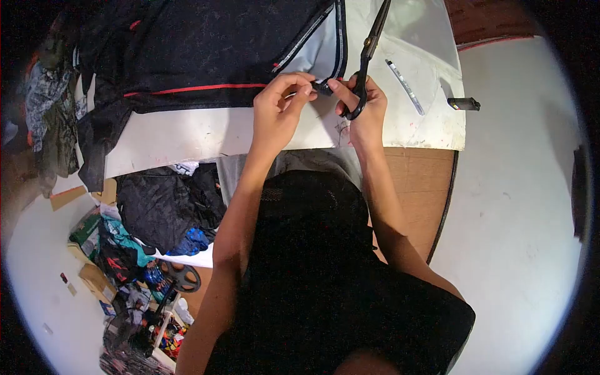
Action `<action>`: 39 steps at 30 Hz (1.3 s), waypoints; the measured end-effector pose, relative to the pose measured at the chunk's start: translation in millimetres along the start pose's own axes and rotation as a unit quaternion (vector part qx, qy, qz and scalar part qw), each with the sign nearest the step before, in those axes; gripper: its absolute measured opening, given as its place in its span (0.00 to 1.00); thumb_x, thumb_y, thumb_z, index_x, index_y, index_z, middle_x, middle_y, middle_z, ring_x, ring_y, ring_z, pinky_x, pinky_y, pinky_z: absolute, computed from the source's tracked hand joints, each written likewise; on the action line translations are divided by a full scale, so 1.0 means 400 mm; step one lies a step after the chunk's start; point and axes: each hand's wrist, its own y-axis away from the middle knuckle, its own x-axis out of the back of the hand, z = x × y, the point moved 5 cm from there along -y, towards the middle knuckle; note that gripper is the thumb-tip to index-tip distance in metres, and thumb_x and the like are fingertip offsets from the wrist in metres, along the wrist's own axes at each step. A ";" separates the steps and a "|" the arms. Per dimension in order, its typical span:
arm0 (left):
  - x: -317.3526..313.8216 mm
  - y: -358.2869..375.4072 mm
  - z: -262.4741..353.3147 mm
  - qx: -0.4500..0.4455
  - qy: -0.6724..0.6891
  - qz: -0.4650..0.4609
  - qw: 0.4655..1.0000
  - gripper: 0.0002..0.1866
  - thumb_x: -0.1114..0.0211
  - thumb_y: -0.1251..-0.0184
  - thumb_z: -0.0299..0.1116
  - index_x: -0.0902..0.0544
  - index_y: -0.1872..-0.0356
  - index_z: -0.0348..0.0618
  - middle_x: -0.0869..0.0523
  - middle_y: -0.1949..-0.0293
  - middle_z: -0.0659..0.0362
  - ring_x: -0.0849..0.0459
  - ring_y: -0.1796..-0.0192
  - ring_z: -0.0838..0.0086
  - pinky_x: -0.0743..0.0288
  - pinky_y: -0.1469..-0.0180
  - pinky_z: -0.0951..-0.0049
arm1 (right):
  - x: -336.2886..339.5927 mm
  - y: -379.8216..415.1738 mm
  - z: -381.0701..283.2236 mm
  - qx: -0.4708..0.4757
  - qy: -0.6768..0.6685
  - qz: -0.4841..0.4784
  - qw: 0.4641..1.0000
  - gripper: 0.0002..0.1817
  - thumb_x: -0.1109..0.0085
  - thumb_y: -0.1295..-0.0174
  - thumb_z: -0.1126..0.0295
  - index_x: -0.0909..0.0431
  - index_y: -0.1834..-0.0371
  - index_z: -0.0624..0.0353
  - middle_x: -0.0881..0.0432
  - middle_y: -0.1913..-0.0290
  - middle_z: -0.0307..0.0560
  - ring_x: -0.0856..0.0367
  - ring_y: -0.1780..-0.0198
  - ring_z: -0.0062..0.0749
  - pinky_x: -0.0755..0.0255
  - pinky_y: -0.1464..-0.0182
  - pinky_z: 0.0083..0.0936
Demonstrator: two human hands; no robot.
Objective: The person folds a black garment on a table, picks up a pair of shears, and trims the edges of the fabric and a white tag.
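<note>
A black garment [187, 47] with red piping [200, 90] and a zip-like strip along its opening lies spread on the white table [206, 132]. My left hand [278, 109] is closed in a pinch at the garment's bottom corner. Large black scissors [370, 47] are held in my right hand [367, 112], handle in the palm and blades pointing away from me. The right thumb and fingertips also reach the same corner, close to the left fingers. What exactly sits between the fingertips is small and partly hidden.
A clear pen [405, 87] lies right of the scissors, and a small black object [464, 104] sits at the table's right edge. Dark cloth [169, 206] is heaped below the table on the left, near a black wheel-shaped part [182, 277]. More clothing [53, 125] hangs at far left.
</note>
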 end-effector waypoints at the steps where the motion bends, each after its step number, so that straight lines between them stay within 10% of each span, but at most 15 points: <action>1: 0.003 0.002 -0.005 0.001 -0.001 0.000 1.000 0.04 0.39 0.39 0.17 0.19 0.63 0.31 0.18 0.55 0.55 0.17 0.61 0.78 0.21 0.56 0.79 | 0.003 0.000 0.003 0.001 -0.004 -0.006 1.000 0.12 0.30 0.49 0.78 0.28 0.75 0.59 0.20 0.73 0.43 0.29 0.83 0.17 0.37 0.82 0.12; 13: -0.023 0.011 0.034 -0.083 -0.186 -0.032 0.979 0.07 0.35 0.44 0.17 0.17 0.63 0.31 0.17 0.58 0.56 0.17 0.59 0.77 0.19 0.57 0.79 | 0.013 0.010 0.008 -0.030 -0.023 -0.006 0.999 0.12 0.31 0.49 0.78 0.29 0.75 0.57 0.20 0.73 0.42 0.30 0.83 0.15 0.38 0.82 0.12; 39: -0.024 0.089 -0.021 0.042 0.024 0.068 0.996 0.09 0.42 0.33 0.23 0.29 0.54 0.34 0.20 0.63 0.56 0.17 0.61 0.75 0.21 0.58 0.76 | 0.017 0.006 0.011 -0.021 -0.035 -0.010 0.999 0.13 0.30 0.49 0.78 0.29 0.73 0.59 0.21 0.74 0.41 0.28 0.82 0.16 0.35 0.82 0.12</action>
